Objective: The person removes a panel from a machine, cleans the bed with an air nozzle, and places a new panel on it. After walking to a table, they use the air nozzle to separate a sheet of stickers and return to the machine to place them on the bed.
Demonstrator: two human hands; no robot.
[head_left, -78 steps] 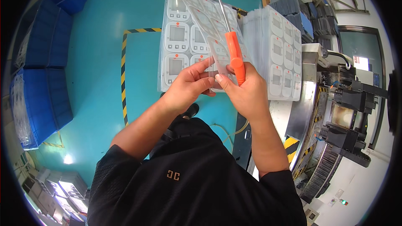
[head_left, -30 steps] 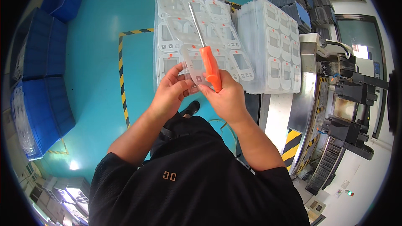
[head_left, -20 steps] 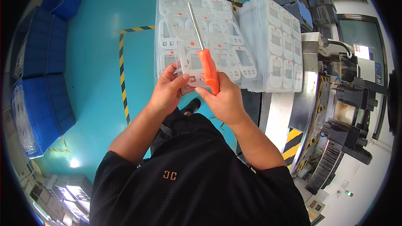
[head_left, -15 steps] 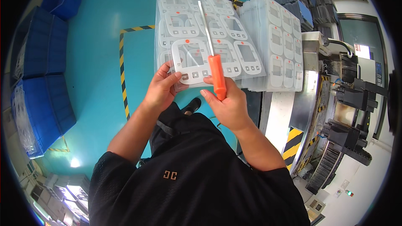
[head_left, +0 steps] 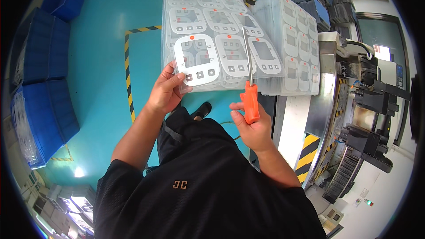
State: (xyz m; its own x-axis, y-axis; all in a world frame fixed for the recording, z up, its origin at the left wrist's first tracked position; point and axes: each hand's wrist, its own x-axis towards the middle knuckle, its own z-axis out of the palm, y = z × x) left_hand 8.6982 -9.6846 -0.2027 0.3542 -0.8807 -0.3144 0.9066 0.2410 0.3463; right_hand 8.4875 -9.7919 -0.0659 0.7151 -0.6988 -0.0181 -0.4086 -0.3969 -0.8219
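Observation:
A clear plastic sheet (head_left: 228, 46) printed with rows of white panels, each with a window, a red dot and small grey squares, lies tilted on top of similar sheets. My left hand (head_left: 166, 89) pinches its near left corner, thumb on top. In my right hand (head_left: 256, 130) is a screwdriver (head_left: 251, 102) with an orange handle and a long thin metal shaft. The shaft points away from me and lies across the sheet's right part in this view; whether it touches cannot be made out. My right hand is off the sheet's near edge.
To the right leans a thick stack of printed clear sheets (head_left: 291, 40), beside a metal machine (head_left: 365, 141) with black parts. Blue bins (head_left: 48, 110) stand at the left. Yellow-black tape (head_left: 129, 71) marks the green floor. Darker sheet stacks (head_left: 305, 2) are at the far right.
My right hand and the screwdriver have moved right and toward me, off the sheet's near edge. The sheet has shifted slightly left, with my left hand still at its corner.

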